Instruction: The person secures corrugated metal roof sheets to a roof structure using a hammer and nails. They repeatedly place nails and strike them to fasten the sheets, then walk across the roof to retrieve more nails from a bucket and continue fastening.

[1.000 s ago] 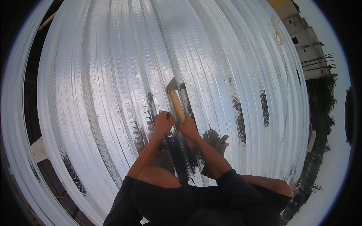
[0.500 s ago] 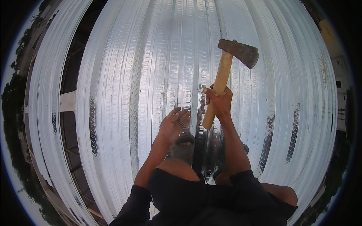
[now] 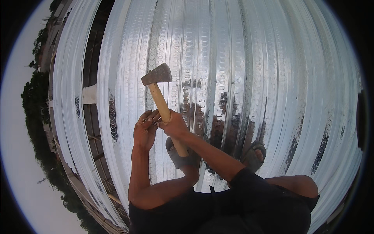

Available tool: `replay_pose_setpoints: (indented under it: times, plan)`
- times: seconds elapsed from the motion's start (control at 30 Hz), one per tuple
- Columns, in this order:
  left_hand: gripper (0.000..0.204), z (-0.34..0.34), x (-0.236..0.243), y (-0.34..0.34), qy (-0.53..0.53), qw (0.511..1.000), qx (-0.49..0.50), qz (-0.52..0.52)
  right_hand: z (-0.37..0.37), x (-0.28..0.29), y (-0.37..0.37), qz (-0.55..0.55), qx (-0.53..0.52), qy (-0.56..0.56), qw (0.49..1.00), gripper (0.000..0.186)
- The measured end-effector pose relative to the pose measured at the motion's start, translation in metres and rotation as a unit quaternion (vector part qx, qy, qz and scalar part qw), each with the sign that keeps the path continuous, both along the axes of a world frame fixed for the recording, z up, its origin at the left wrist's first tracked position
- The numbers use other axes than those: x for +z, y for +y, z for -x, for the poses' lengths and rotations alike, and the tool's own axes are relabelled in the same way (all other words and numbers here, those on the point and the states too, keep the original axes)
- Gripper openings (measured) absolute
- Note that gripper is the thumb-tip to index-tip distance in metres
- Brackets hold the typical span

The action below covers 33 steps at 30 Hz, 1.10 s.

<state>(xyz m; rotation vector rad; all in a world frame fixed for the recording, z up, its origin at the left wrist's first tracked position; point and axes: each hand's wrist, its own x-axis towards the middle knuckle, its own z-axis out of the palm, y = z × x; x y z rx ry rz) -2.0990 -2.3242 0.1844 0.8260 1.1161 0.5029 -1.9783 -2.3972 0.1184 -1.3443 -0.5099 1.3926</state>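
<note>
My right hand (image 3: 176, 124) is wrapped round the wooden handle (image 3: 159, 97) of a hatchet. The dark metal hatchet head (image 3: 157, 75) points away from me, above the sheet metal, and the handle's butt hangs over my left foot. Close beside it, my left hand (image 3: 144, 132) has its fingers curled round several thin nails (image 3: 145, 120). The two hands meet at the fingertips, where more nail ends show between them; which fingers grip these I cannot tell.
Ribbed, shiny metal roofing sheets (image 3: 265, 78) spread beneath me. A long dark gap (image 3: 90, 54) on the left exposes framing below, with a pale block (image 3: 89, 94) across it. My sandalled feet (image 3: 254, 156) rest on the sheets. Trees (image 3: 37, 93) stand beyond the left edge.
My right hand has brought the hatchet leftward to my left hand. The left hand, earlier palm up with nails lying on it, has curled its fingers. The view has shifted.
</note>
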Motion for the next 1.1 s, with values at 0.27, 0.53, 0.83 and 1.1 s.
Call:
replay_pose_setpoints:
  times: [0.27, 0.53, 0.83, 1.1]
  plan:
    - [0.046, -0.015, 0.015, 0.032, 0.065, 0.997, -0.041, 0.009, -0.017, 0.006, 0.015, -0.015, 0.041, -0.045, 0.998, 0.042]
    - [0.042, -0.041, -0.074, 0.046, 0.032, 0.991, -0.123, 0.045, -0.049, -0.042, 0.013, 0.041, 0.002, -0.218, 0.975, 0.041]
    - [0.053, -0.024, -0.104, 0.139, -0.038, 0.994, -0.093, 0.052, -0.139, -0.008, 0.08, 0.095, -0.002, -0.289, 0.952, 0.034]
    - [0.031, 0.069, -0.1, 0.256, -0.088, 0.981, 0.069, 0.16, -0.224, 0.111, 0.174, 0.206, 0.122, -0.358, 0.903, 0.03]
